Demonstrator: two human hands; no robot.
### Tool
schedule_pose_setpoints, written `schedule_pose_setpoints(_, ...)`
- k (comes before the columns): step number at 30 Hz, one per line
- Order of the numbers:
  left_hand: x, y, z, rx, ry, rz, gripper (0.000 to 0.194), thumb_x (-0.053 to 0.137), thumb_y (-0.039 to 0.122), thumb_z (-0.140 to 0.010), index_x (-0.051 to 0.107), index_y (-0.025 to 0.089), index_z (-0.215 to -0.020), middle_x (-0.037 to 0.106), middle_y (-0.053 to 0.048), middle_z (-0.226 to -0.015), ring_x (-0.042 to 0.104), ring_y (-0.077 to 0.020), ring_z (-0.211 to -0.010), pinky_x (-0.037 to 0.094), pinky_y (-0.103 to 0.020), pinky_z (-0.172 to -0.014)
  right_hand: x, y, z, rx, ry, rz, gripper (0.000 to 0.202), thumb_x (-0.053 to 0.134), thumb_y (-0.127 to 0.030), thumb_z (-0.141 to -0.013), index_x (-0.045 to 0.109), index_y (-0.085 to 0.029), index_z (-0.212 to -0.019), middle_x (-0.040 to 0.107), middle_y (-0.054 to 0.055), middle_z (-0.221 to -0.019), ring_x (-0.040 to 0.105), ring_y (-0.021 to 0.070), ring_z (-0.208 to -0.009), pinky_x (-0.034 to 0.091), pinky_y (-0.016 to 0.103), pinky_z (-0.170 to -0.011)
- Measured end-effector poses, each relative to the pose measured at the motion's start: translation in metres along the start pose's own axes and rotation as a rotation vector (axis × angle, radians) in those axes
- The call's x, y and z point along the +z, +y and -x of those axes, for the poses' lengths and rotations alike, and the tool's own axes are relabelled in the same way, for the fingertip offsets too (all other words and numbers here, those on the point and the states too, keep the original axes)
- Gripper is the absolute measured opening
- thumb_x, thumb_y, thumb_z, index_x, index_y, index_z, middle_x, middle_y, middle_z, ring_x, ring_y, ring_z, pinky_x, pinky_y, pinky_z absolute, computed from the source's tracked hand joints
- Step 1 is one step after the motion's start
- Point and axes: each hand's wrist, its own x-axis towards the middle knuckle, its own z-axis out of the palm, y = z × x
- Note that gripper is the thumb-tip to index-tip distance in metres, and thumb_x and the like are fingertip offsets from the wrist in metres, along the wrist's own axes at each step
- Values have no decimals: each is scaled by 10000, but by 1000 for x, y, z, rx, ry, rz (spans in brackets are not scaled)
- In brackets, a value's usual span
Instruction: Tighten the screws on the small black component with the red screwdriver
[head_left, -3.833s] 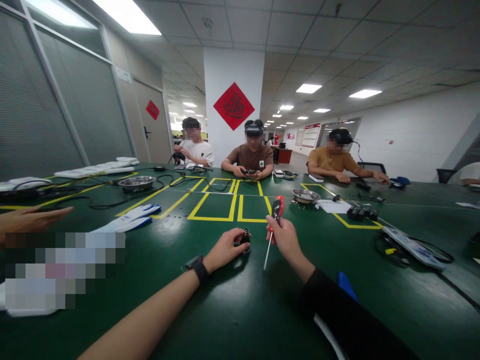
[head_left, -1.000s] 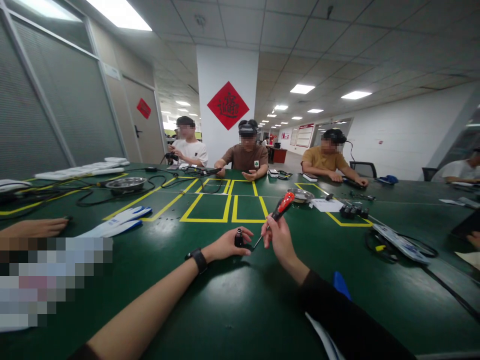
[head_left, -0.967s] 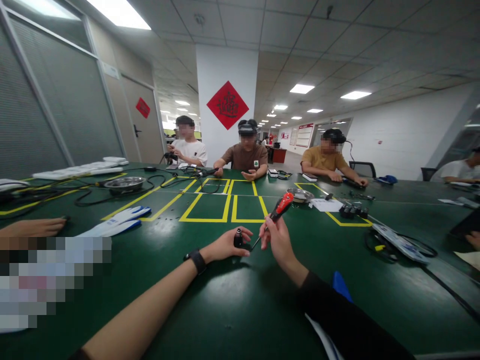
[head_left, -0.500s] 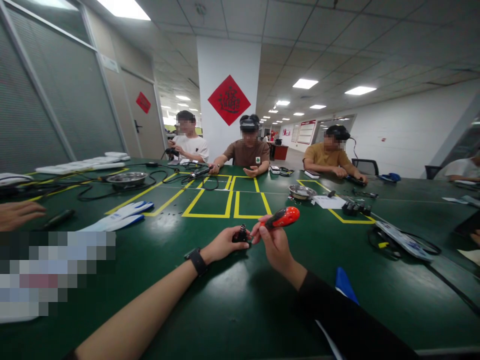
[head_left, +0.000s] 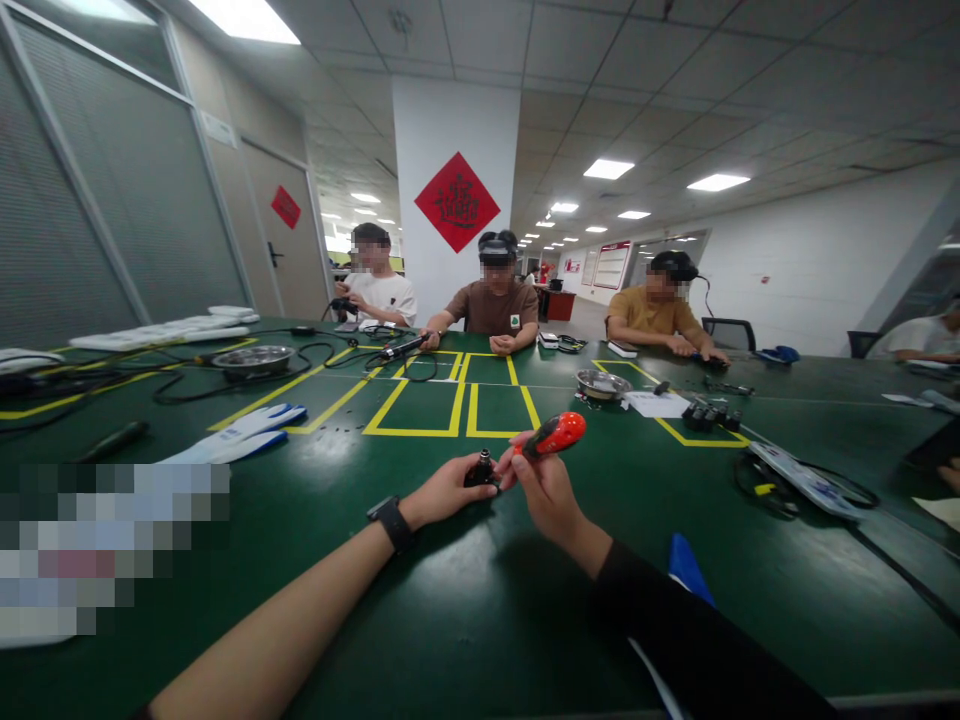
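Note:
Fingers of my left hand (head_left: 450, 491) are closed round a small black cylindrical part with a metal tip (head_left: 484, 462), which stands upright just above the green table. My right hand (head_left: 551, 495) grips a screwdriver with a red and black handle (head_left: 557, 434). Its handle end points up and to the right, and its working end is hidden by the fingers beside the black part. Whether the screwdriver touches that part I cannot make out.
Yellow tape (head_left: 412, 432) marks rectangles on the green table (head_left: 480, 640). White-and-blue gloves (head_left: 240, 432) lie left, metal bowls (head_left: 604, 384) farther back. Several black parts (head_left: 712, 418) and a cable (head_left: 765, 490) lie right. Several people sit around the table.
My right hand has brought the screwdriver slightly left, closer to the black part. My left hand holds nearly still. At the far left, another person's hand has gone out of view.

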Motion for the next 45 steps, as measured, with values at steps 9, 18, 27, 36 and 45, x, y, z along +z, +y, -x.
schedule_pose_setpoints(9, -3, 3, -1, -21, -34, 35, 254, 588, 247, -760, 596, 136, -987, 620, -48, -959, 545, -181, -877, 419, -293, -831, -1, -1, 0, -17, 25, -3, 183, 392, -327, -903, 499, -187, -952, 597, 21, -765, 578, 130, -620, 495, 307, -684)
schedule_pose_setpoints(18, -3, 8, 1, -28, -50, 74, 223, 570, 230, -767, 592, 129, -965, 611, -45, -926, 536, -170, -849, 421, -290, -822, -1, 1, 0, -12, 9, -35, 191, 394, -327, -905, 459, -188, -1018, 589, 11, -761, 573, 128, -603, 487, 291, -646)
schedule_pose_setpoints(27, -1, 5, 0, -34, -29, 101, 275, 583, 231, -754, 577, 141, -1014, 604, -46, -961, 530, -172, -875, 413, -297, -836, 0, 3, 1, 14, 26, -9, 211, 407, -358, -894, 501, -179, -953, 580, 5, -681, 589, 143, -612, 497, 316, -691)
schedule_pose_setpoints(36, -2, 7, 1, -15, -23, 79, 226, 535, 265, -788, 582, 141, -971, 602, -24, -910, 518, -148, -815, 411, -260, -770, 2, 1, 1, 83, 11, -206, 230, 464, -342, -875, 435, -187, -1042, 612, 27, -804, 622, 139, -609, 523, 285, -594)
schedule_pose_setpoints(45, -1, 7, 2, -34, -13, 42, 239, 527, 268, -792, 580, 140, -987, 610, -35, -935, 524, -164, -831, 415, -275, -774, 6, -9, -7, 141, 3, -448, 292, 444, -326, -885, 406, -203, -1148, 605, 53, -933, 655, 138, -697, 538, 294, -668)
